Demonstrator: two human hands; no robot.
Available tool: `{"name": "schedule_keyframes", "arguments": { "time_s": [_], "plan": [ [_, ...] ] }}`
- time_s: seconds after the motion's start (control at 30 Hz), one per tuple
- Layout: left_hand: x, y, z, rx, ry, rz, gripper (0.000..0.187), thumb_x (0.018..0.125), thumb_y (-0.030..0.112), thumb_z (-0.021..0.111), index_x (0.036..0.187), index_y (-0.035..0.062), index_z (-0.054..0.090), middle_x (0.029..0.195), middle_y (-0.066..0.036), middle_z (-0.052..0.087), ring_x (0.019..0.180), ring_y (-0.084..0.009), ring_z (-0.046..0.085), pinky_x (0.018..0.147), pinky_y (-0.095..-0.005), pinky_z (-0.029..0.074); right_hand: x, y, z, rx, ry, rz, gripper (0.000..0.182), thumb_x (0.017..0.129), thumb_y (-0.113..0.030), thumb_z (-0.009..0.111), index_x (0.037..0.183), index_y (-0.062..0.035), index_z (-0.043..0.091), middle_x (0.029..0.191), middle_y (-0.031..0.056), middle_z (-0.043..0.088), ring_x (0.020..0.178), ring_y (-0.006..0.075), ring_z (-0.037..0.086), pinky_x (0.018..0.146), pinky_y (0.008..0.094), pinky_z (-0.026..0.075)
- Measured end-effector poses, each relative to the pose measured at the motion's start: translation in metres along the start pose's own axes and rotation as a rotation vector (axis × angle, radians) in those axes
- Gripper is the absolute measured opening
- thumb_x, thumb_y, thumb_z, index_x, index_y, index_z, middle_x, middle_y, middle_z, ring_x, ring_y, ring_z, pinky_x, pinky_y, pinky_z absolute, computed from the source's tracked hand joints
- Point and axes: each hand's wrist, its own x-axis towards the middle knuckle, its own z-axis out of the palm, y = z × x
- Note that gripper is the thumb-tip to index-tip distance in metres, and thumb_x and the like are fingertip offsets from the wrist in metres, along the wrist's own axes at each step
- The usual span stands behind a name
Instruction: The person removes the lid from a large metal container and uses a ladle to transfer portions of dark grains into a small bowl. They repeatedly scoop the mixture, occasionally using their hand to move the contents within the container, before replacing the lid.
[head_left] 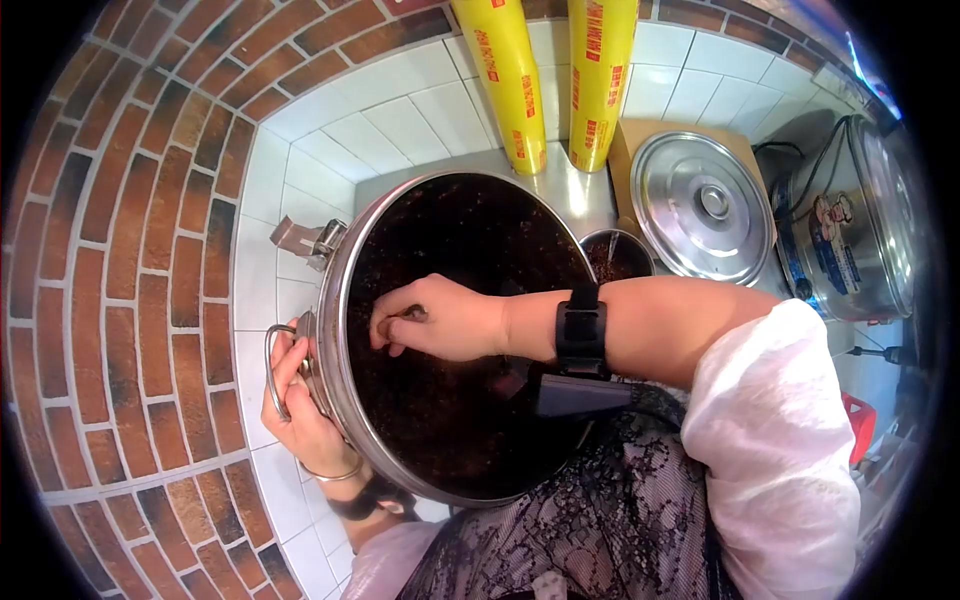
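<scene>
A large round steel pot [345, 400] stands in front of me, filled with a dark liquid [470, 235] that has small reddish flecks floating in it. On its left side, my left hand [300, 415] has its fingers hooked through the wire side handle [272, 375]. My right hand [440, 318] is over the dark liquid inside the rim, fingers curled inward and thumb pressed close to them. Whatever the right fingers hold, if anything, is hidden. A metal clasp [305, 240] sticks out from the pot's upper left rim.
Behind the pot stand two yellow rolls [505, 85] with red print. To the right are a small container [615, 255] of reddish-brown contents, a steel lid [700, 210] on cardboard, and another steel pot [850, 225] with a black cord. A brick-patterned wall [140, 260] borders the left.
</scene>
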Motion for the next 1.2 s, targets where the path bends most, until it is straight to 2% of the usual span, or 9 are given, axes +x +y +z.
{"name": "schedule_keyframes", "arguments": {
  "time_s": [0.13, 0.2, 0.33, 0.57, 0.73, 0.83, 1.2],
  "plan": [
    [0.001, -0.001, 0.000, -0.043, -0.006, 0.013, 0.035, 0.084, -0.003, 0.034, 0.101, -0.0133, 0.063, 0.123, -0.028, 0.055, 0.117, -0.0332, 0.053, 0.101, -0.0403, 0.041, -0.010, 0.000, -0.006, 0.134, 0.033, 0.089, 0.021, 0.089, -0.012, 0.049, 0.092, 0.0020, 0.064, 0.089, 0.0103, 0.066, 0.080, 0.0177, 0.065, 0.076, 0.0298, 0.053],
    [0.001, 0.001, 0.000, -0.021, -0.005, 0.012, 0.035, 0.084, -0.003, 0.034, 0.101, -0.0132, 0.063, 0.123, -0.028, 0.055, 0.117, -0.0331, 0.053, 0.101, -0.0400, 0.041, -0.019, -0.004, -0.009, 0.297, 0.072, 0.132, 0.021, 0.091, -0.011, 0.047, 0.093, 0.0023, 0.063, 0.092, 0.0102, 0.064, 0.082, 0.0182, 0.065, 0.077, 0.0286, 0.053],
    [0.000, 0.002, 0.001, 0.009, -0.001, 0.035, 0.035, 0.084, -0.003, 0.033, 0.100, -0.0128, 0.063, 0.122, -0.027, 0.056, 0.117, -0.0327, 0.053, 0.102, -0.0392, 0.039, -0.039, -0.020, -0.017, 0.338, 0.106, 0.168, 0.020, 0.092, -0.010, 0.047, 0.093, 0.0011, 0.063, 0.092, 0.0089, 0.063, 0.082, 0.0167, 0.064, 0.077, 0.0275, 0.053],
    [-0.002, 0.005, 0.004, -0.024, 0.017, 0.012, 0.036, 0.085, -0.004, 0.032, 0.101, -0.0125, 0.062, 0.122, -0.027, 0.056, 0.117, -0.0320, 0.053, 0.103, -0.0392, 0.038, -0.076, -0.033, -0.031, 0.236, 0.171, 0.148, 0.019, 0.093, -0.011, 0.048, 0.094, 0.0011, 0.062, 0.091, 0.0080, 0.063, 0.082, 0.0154, 0.064, 0.076, 0.0268, 0.052],
    [-0.001, 0.001, 0.001, -0.023, 0.006, 0.023, 0.035, 0.086, -0.002, 0.032, 0.101, -0.0126, 0.062, 0.122, -0.027, 0.056, 0.118, -0.0326, 0.052, 0.104, -0.0402, 0.037, -0.106, -0.041, -0.039, 0.176, 0.201, 0.179, 0.020, 0.097, -0.010, 0.044, 0.099, 0.0018, 0.061, 0.095, 0.0056, 0.063, 0.089, 0.0126, 0.063, 0.081, 0.0250, 0.050],
    [0.000, 0.004, 0.002, -0.004, 0.005, 0.014, 0.035, 0.086, -0.001, 0.032, 0.101, -0.0132, 0.062, 0.122, -0.027, 0.056, 0.118, -0.0330, 0.052, 0.104, -0.0404, 0.038, -0.121, -0.052, -0.040, 0.156, 0.259, 0.205, 0.020, 0.095, -0.013, 0.047, 0.095, 0.0007, 0.061, 0.091, 0.0043, 0.063, 0.086, 0.0117, 0.062, 0.077, 0.0239, 0.048],
    [0.003, 0.001, 0.004, -0.036, -0.020, 0.004, 0.037, 0.085, -0.002, 0.031, 0.102, -0.0132, 0.062, 0.124, -0.027, 0.054, 0.118, -0.0328, 0.052, 0.102, -0.0403, 0.040, -0.167, -0.069, -0.044, 0.105, 0.381, 0.199, 0.018, 0.095, -0.008, 0.047, 0.097, 0.0011, 0.063, 0.091, 0.0049, 0.065, 0.086, 0.0113, 0.062, 0.079, 0.0241, 0.048]
  ]
}}
